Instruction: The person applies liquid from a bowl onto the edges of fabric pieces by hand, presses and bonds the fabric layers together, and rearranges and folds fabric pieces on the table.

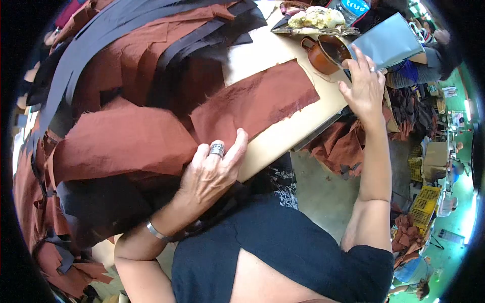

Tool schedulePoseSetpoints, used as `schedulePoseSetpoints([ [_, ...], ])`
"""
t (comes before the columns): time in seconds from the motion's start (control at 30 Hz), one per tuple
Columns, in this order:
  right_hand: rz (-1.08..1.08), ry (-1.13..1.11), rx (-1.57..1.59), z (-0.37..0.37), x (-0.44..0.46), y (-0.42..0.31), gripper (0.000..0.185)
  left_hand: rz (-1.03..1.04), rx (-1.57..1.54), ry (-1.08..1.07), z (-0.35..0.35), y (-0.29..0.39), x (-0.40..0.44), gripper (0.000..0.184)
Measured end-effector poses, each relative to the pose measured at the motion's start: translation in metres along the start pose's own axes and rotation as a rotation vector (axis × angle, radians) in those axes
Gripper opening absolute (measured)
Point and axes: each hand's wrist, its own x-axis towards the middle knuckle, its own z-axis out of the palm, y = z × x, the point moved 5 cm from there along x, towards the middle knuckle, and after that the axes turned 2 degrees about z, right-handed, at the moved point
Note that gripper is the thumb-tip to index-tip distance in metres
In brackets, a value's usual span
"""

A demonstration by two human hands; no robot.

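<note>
My left hand (214,169), with a wide ring and a wrist bangle, is bent over the meeting edges of two rust-brown fabric pieces. Its curled fingers appear to grip the left fabric piece (126,139), though their tips are partly hidden. The index finger points out over the right fabric piece (262,103), which lies flat with a frayed edge along the table (283,126). My right hand (366,88) is raised at the table's right corner, fingers spread and nothing visible in them. It is beside a brown mug (323,54) of dark liquid and overlaps a blue-grey box (389,43).
A large heap of black and rust-brown cloth (146,55) covers the table's left side. Behind the mug are a crumpled yellowish item (317,18) and a blue-labelled container (353,7). More cloth (341,146) hangs below the right edge. Yellow crates (424,206) and people appear farther right.
</note>
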Motion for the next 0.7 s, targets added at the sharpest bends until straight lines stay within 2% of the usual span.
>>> schedulePoseSetpoints([
  [0.07, -0.05, 0.053, -0.026, -0.011, -0.016, -0.023, 0.032, -0.008, -0.015, -0.006, 0.0, 0.0, -0.001, 0.034],
  [0.13, -0.169, 0.125, 0.103, -0.018, -0.036, -0.057, 0.028, -0.016, -0.002, -0.001, 0.0, 0.0, 0.0, 0.035],
  [0.27, -0.166, -0.216, 0.643, -0.001, -0.063, -0.091, 0.041, -0.009, -0.013, -0.019, 0.0, 0.0, 0.0, 0.036],
  [0.3, -0.15, -0.24, 0.752, 0.003, -0.067, -0.095, 0.045, -0.008, -0.009, -0.012, 0.0, 0.0, 0.0, 0.036],
  [0.4, -0.178, -0.28, 0.749, 0.013, -0.073, -0.103, 0.047, -0.006, 0.001, 0.004, 0.0, 0.0, 0.0, 0.034],
  [0.53, -0.228, -0.115, 0.144, 0.005, -0.08, -0.121, 0.043, -0.005, -0.007, -0.013, -0.003, -0.001, 0.0, 0.034],
  [0.57, -0.251, -0.086, 0.074, 0.0, -0.082, -0.128, 0.042, -0.006, -0.013, -0.022, -0.004, -0.001, 0.0, 0.035],
  [0.67, -0.289, -0.138, 0.108, -0.009, -0.088, -0.147, 0.047, -0.022, -0.046, -0.032, -0.002, -0.001, -0.001, 0.035],
  [0.7, -0.345, -0.062, 0.137, -0.014, -0.091, -0.153, 0.044, -0.028, -0.06, -0.031, -0.003, -0.001, -0.001, 0.035],
])
